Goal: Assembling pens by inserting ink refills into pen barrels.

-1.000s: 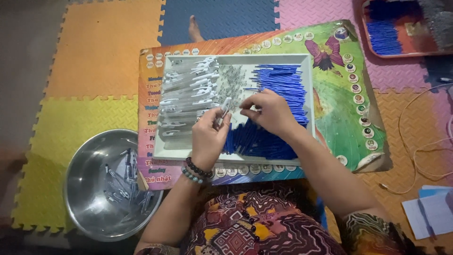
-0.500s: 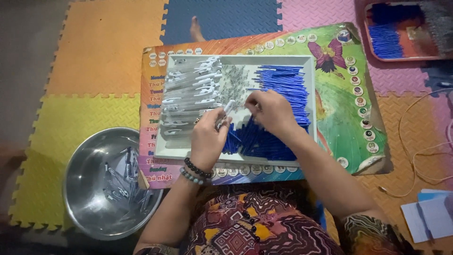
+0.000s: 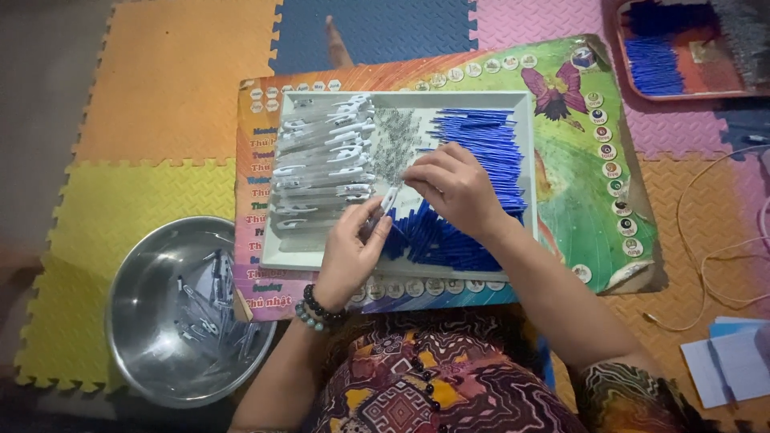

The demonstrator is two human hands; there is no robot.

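A white tray [image 3: 525, 144] lies on a colourful mat in front of me. Its left side holds a stack of white pen barrels [image 3: 321, 164], its middle a heap of small springs [image 3: 395, 144], its right side a pile of blue pen parts [image 3: 481, 160]. My left hand [image 3: 350, 255] pinches a white pen barrel [image 3: 388, 202] over the tray's lower middle. My right hand [image 3: 455, 188] meets it from above, fingertips on the barrel's upper end. A bead bracelet circles my left wrist.
A steel bowl [image 3: 128, 309] with several assembled pens sits at lower left on the foam floor tiles. A red tray [image 3: 682, 92] with blue parts is at top right. A cable [image 3: 706, 248] and paper [image 3: 734, 365] lie at right.
Both hands stayed together over the tray's middle, shifting slightly as they work the white barrel. The camera view drifted a little.
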